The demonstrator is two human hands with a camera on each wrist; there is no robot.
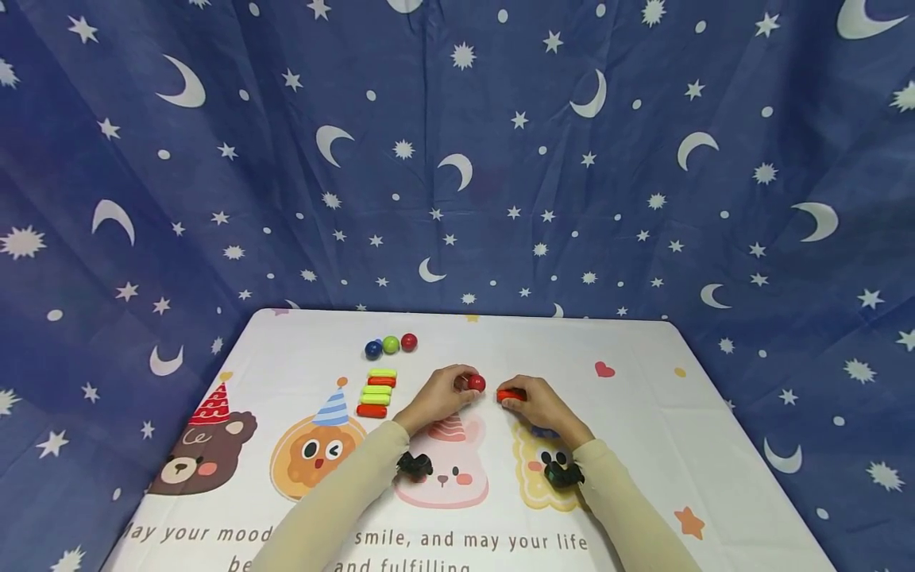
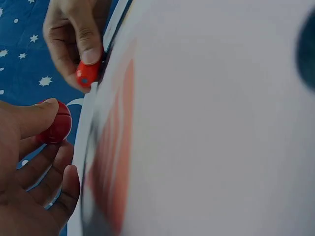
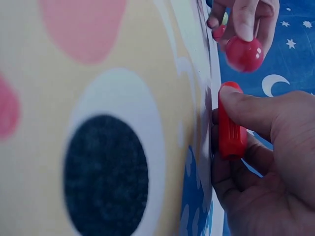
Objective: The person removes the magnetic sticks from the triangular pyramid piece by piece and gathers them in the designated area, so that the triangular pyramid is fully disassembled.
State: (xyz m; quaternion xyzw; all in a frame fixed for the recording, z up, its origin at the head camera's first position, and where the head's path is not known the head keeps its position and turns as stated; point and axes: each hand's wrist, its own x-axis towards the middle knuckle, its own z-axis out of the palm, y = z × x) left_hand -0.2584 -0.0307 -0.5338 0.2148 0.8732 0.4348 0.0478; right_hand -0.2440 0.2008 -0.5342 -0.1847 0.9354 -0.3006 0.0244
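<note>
My left hand (image 1: 447,392) pinches a glossy red ball (image 1: 476,384) between thumb and fingers, close over the middle of the table. A thin line runs round the ball (image 2: 58,123) in the left wrist view. Just to its right, my right hand (image 1: 536,402) holds a short orange-red stick (image 1: 511,395) with thumb and fingers. In the right wrist view this stick (image 3: 231,123) shows ridged sides and lies under the thumb. A small gap separates the ball from the stick.
At the back left sit a dark blue ball (image 1: 373,349), a green ball (image 1: 391,344) and another red ball (image 1: 409,342). Before them lie several yellow-green and orange-red sticks (image 1: 376,400) in a column. The white printed tablecloth (image 1: 629,413) meets a blue star-patterned curtain (image 1: 500,199) behind.
</note>
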